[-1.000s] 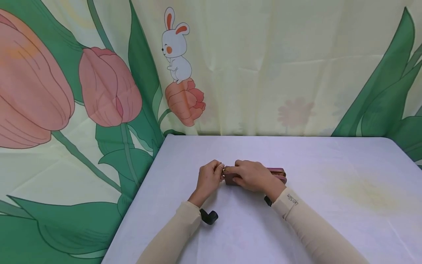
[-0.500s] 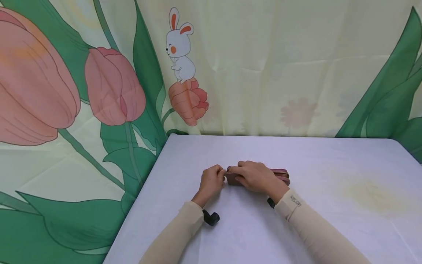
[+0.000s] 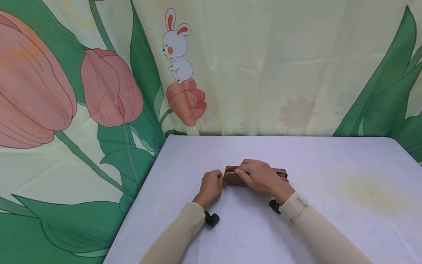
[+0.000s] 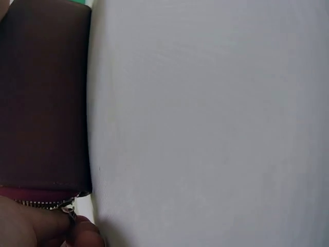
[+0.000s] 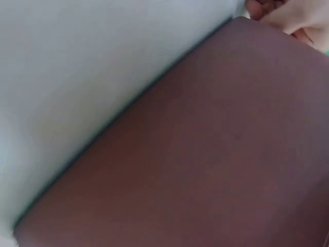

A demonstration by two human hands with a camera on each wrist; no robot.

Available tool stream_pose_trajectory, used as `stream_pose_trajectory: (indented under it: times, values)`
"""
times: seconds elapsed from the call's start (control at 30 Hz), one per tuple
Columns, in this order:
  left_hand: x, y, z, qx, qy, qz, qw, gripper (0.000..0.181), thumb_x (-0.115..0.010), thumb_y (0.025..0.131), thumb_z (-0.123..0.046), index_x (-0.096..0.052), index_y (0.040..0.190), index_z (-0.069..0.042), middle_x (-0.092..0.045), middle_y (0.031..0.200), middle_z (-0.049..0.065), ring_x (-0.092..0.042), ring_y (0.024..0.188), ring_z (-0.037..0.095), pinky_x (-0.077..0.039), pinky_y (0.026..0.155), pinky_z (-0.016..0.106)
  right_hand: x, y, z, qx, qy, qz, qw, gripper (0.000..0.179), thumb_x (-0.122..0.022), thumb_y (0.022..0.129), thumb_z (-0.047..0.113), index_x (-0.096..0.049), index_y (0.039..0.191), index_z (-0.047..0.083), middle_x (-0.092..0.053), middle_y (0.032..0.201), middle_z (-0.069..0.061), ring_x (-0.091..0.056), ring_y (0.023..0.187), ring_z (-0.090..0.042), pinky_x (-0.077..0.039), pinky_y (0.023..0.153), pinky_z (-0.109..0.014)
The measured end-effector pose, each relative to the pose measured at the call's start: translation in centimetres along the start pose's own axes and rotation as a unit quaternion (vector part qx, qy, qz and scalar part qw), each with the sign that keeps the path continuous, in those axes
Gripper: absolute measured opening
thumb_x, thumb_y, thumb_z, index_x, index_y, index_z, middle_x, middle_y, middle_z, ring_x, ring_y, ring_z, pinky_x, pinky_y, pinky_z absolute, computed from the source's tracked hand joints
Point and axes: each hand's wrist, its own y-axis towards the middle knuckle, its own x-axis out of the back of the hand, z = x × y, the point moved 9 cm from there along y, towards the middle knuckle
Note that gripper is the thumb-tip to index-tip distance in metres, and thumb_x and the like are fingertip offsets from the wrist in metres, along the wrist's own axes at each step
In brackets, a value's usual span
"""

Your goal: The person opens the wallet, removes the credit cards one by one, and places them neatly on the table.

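A brown zip wallet (image 3: 234, 179) stands on its long edge on the white table, its zipped side up and partly unzipped along the top. At its left end my left hand (image 3: 211, 187) pinches the small metal zipper pull (image 4: 72, 214), seen in the left wrist view beside the zipper teeth (image 4: 41, 205). Over the wallet's middle, my right hand (image 3: 260, 176) grips it from above, thumb on the near side; its far fingers are hidden. The wallet's broad face (image 5: 180, 149) fills most of the right wrist view, with the left hand's fingers (image 5: 293, 15) at its corner.
The white-covered table (image 3: 329, 220) extends around the wallet, with a faint yellowish stain (image 3: 372, 194) at right. Behind it hangs a curtain (image 3: 250, 73) printed with tulips and a rabbit. Black wrist-worn devices (image 3: 212, 220) sit under both sleeves.
My left hand has moved down a little around the wallet's left end. My right hand has shifted slightly right, uncovering more of the wallet's open left top.
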Motion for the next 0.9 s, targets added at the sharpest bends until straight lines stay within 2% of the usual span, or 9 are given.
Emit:
stream_pose_trajectory:
  times: [0.13, 0.2, 0.3, 0.37, 0.47, 0.53, 0.6, 0.67, 0.9]
  values:
    - [0.9, -0.2, -0.3, 0.003, -0.023, -0.015, 0.9996, 0.012, -0.068, 0.102, -0.012, -0.071, 0.091, -0.009, -0.066, 0.081, -0.001, -0.057, 0.074, 0.013, -0.046, 0.064, 0.028, 1.5, -1.0, -1.3, -0.019, -0.008, -0.029, 0.9994, 0.021, -0.064, 0.103, 0.021, -0.078, 0.089, 0.016, -0.072, 0.094, 0.004, -0.068, 0.085, -0.016, -0.057, 0.076, -0.041]
    - [1.7, -0.3, -1.1, -0.020, -0.034, -0.038, 0.9985, 0.008, -0.067, 0.102, -0.012, -0.072, 0.102, -0.007, -0.069, 0.091, 0.002, -0.061, 0.080, 0.015, -0.050, 0.069, 0.030, 2.2, -1.6, -1.9, -0.026, -0.017, -0.040, 0.9987, 0.017, -0.066, 0.100, 0.019, -0.079, 0.090, 0.015, -0.073, 0.095, 0.003, -0.069, 0.088, -0.018, -0.058, 0.079, -0.043]
    - [3.1, -0.7, -3.0, -0.079, -0.048, -0.077, 0.9927, 0.017, -0.062, 0.105, -0.013, -0.071, 0.118, -0.006, -0.070, 0.110, 0.006, -0.066, 0.095, 0.018, -0.055, 0.079, 0.034, 2.9, -2.4, -2.7, -0.035, -0.028, -0.049, 0.9978, 0.011, -0.069, 0.097, 0.016, -0.079, 0.096, 0.013, -0.074, 0.101, -0.001, -0.071, 0.095, -0.023, -0.058, 0.084, -0.047]
    - [3.7, -1.1, -4.7, -0.138, -0.043, -0.093, 0.9851, 0.023, -0.059, 0.107, -0.013, -0.070, 0.125, -0.006, -0.070, 0.122, 0.008, -0.067, 0.108, 0.023, -0.056, 0.090, 0.039, 3.1, -2.9, -3.1, -0.041, -0.037, -0.049, 0.9973, 0.011, -0.071, 0.096, 0.017, -0.080, 0.101, 0.012, -0.075, 0.106, -0.003, -0.071, 0.100, -0.026, -0.057, 0.088, -0.049]
    - [3.6, -2.0, -7.1, -0.216, -0.010, -0.080, 0.9730, 0.031, -0.055, 0.109, -0.016, -0.066, 0.134, -0.004, -0.065, 0.138, 0.012, -0.060, 0.129, 0.028, -0.050, 0.106, 0.045, 3.2, -3.2, -3.6, -0.044, -0.050, -0.050, 0.9965, 0.020, -0.074, 0.094, 0.020, -0.080, 0.109, 0.009, -0.075, 0.115, -0.009, -0.071, 0.107, -0.032, -0.056, 0.093, -0.052]
    - [3.0, -2.4, -8.1, -0.245, 0.029, -0.059, 0.9672, 0.037, -0.052, 0.110, -0.020, -0.062, 0.141, -0.002, -0.059, 0.147, 0.014, -0.053, 0.140, 0.032, -0.043, 0.115, 0.048, 3.1, -3.3, -3.7, -0.043, -0.061, -0.051, 0.9960, 0.027, -0.075, 0.093, 0.022, -0.079, 0.115, 0.007, -0.074, 0.120, -0.013, -0.070, 0.111, -0.035, -0.054, 0.097, -0.054]
    - [2.2, -2.6, -8.5, -0.255, 0.063, -0.036, 0.9642, 0.042, -0.049, 0.111, -0.023, -0.057, 0.146, -0.001, -0.053, 0.154, 0.014, -0.047, 0.145, 0.034, -0.038, 0.119, 0.048, 3.1, -3.4, -3.7, -0.038, -0.069, -0.054, 0.9955, 0.033, -0.076, 0.092, 0.023, -0.078, 0.119, 0.005, -0.073, 0.124, -0.016, -0.069, 0.114, -0.038, -0.053, 0.100, -0.055]
    - [1.5, -2.5, -8.3, -0.249, 0.090, -0.014, 0.9643, 0.047, -0.045, 0.112, -0.026, -0.052, 0.151, -0.001, -0.048, 0.160, 0.013, -0.041, 0.150, 0.033, -0.033, 0.122, 0.047, 3.1, -3.5, -3.7, -0.036, -0.076, -0.050, 0.9952, 0.037, -0.076, 0.092, 0.025, -0.076, 0.123, 0.005, -0.072, 0.126, -0.018, -0.068, 0.116, -0.040, -0.051, 0.102, -0.056]
    - [0.9, -2.2, -7.3, -0.212, 0.107, 0.051, 0.9701, 0.060, -0.042, 0.112, -0.036, -0.036, 0.162, -0.005, -0.030, 0.170, 0.010, -0.024, 0.158, 0.032, -0.025, 0.126, 0.050, 3.3, -4.4, -4.8, -0.081, -0.077, 0.007, 0.9937, 0.055, -0.074, 0.093, 0.037, -0.067, 0.137, 0.005, -0.059, 0.143, -0.026, -0.053, 0.135, -0.048, -0.038, 0.111, -0.068]
